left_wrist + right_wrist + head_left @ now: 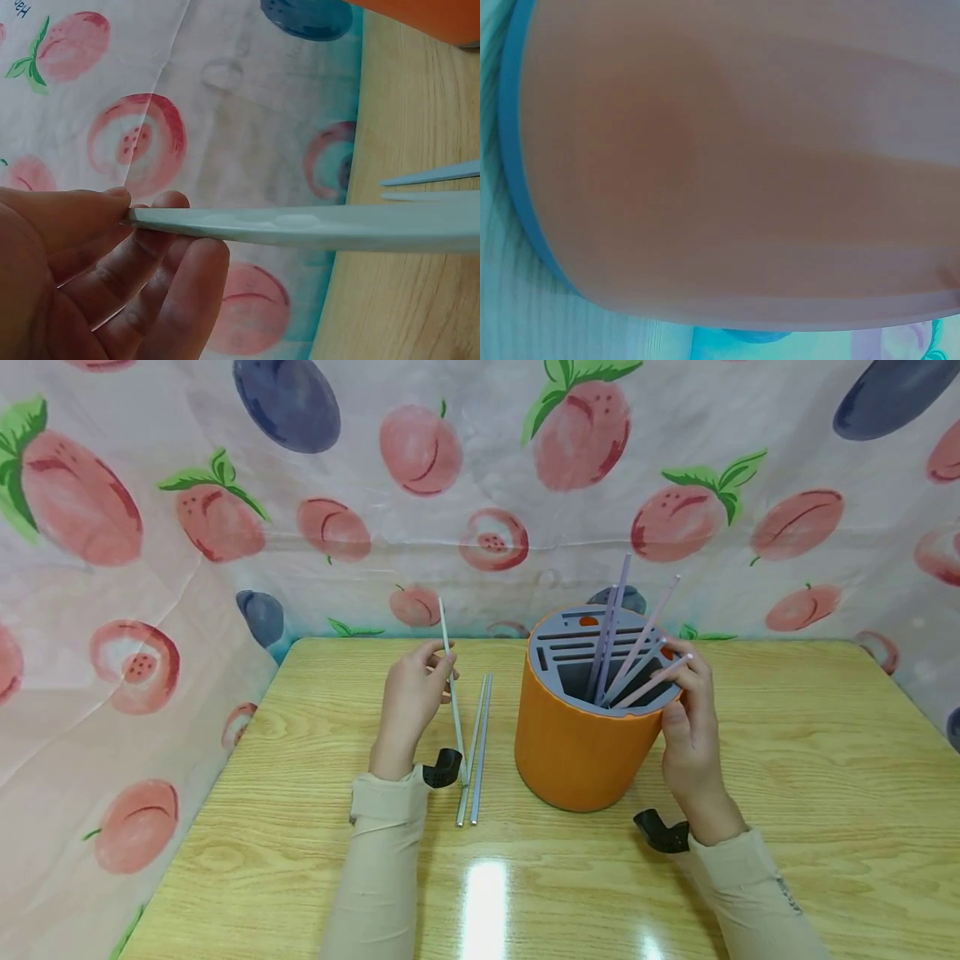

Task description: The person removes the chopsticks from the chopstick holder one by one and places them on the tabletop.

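My left hand [416, 693] pinches a pale green chopstick [456, 714] between thumb and fingers. In the left wrist view, the thumb and fingers meet near one end of that chopstick [315, 226]. Two more chopsticks [481, 752], one greenish and one bluish, lie side by side on the table just right of it. An orange cylindrical utensil holder [581, 752] with a grey slotted top stands tilted. My right hand [693, 739] grips its right side, fingers over the rim and thumb on the wall. Several purple, pink and grey-green chopsticks [609, 635] lean in the open compartment.
The wooden table [247, 793] ends at the back against a fruit-printed cloth [480, 460], which also hangs along the left and right sides. Light glares off the table's front. In the right wrist view, the holder's wall [705, 187] fills nearly everything.
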The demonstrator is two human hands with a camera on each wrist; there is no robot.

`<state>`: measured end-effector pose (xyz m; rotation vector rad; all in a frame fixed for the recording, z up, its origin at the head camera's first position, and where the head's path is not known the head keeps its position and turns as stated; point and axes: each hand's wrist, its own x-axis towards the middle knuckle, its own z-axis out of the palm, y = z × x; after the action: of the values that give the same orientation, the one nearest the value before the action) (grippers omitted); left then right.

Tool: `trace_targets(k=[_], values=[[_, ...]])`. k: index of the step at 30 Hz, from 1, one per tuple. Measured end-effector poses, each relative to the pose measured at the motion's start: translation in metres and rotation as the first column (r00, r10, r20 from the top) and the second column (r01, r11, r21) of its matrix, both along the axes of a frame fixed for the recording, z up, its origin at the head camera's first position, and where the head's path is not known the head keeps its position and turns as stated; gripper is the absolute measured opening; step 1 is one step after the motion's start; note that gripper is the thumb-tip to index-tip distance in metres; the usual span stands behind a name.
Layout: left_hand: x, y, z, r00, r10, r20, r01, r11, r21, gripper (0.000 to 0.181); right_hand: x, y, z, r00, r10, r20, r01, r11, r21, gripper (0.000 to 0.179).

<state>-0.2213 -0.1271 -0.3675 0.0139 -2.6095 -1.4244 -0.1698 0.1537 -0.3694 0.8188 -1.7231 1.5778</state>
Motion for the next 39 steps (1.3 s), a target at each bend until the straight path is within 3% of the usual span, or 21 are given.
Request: trace_targets(k=[7,13,20,23,28,32,39], values=[[-0.001,-0.001,-0.003,0.999,-0.015,0.031,0.016,0.999,-0.029,0.029,0.001,-0.001,0.001,1.0,-0.001,-0.001,0.001,1.0,-0.006,0.05],[-0.003,-0.002,-0.009,0.995,-0.016,0.097,0.021,0.998,-0.054,0.029,0.002,-0.001,0.0,1.0,0.004,-0.001,-0.004,1.0,-0.011,0.051],[-0.008,0.0,-0.021,0.978,-0.042,0.205,0.049,0.998,-0.028,0.043,0.003,0.0,0.001,1.0,-0.008,0.003,0.008,1.0,0.002,0.051],[-0.01,0.0,-0.027,0.968,-0.042,0.247,0.057,0.997,-0.054,0.054,0.003,-0.001,0.002,1.0,-0.012,0.003,0.012,1.0,0.004,0.052],[-0.014,0.002,-0.04,0.952,-0.078,0.296,0.122,0.983,-0.135,0.062,0.003,0.0,0.002,1.0,-0.012,0.002,0.012,1.0,0.002,0.053],[-0.015,0.006,-0.05,0.939,-0.125,0.319,0.196,0.96,-0.199,0.064,0.003,0.0,0.001,1.0,-0.004,0.003,0.004,1.0,-0.002,0.052],[-0.013,0.011,-0.061,0.928,-0.156,0.339,0.236,0.949,-0.208,0.062,0.002,0.0,0.001,1.0,-0.01,-0.004,0.01,1.0,0.001,0.053]])
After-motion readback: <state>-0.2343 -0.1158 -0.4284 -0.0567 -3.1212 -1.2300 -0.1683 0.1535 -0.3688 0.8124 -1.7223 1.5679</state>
